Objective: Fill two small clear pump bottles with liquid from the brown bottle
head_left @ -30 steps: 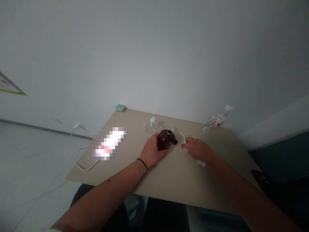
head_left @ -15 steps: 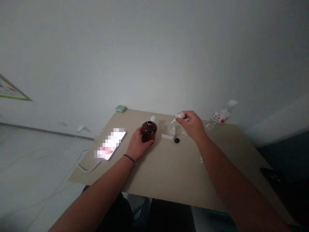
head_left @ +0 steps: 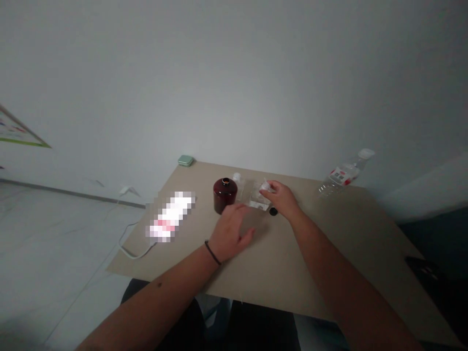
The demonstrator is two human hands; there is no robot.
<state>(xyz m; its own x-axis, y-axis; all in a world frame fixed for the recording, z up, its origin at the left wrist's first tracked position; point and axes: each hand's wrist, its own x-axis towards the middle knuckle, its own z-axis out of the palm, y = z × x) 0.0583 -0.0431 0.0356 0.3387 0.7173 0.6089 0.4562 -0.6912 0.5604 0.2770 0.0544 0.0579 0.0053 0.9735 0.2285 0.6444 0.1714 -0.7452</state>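
My left hand (head_left: 232,231) is off the dark red-brown bottle (head_left: 224,196), just in front of it, with its fingers spread and nothing in it. The bottle stands upright, its narrow mouth uncovered. My right hand (head_left: 281,199) pinches a small white object (head_left: 264,186) whose exact kind I cannot make out. It is over or at the top of a small clear container (head_left: 259,201). Beside that container lies a round black cap (head_left: 273,211), close under my right hand. Behind the brown bottle stands a clear bottle with a white cap (head_left: 237,176), partly hidden.
A lit phone (head_left: 173,214) with a white cable (head_left: 133,256) lies at the table's left. Against the wall sits a green case (head_left: 185,161). A clear plastic bottle (head_left: 343,174) stands at the right, and a dark device (head_left: 422,268) lies at the right edge.
My left hand has let go of the brown bottle and moved right and toward me, fingers opening. My right hand has lowered the white object to the clear container.
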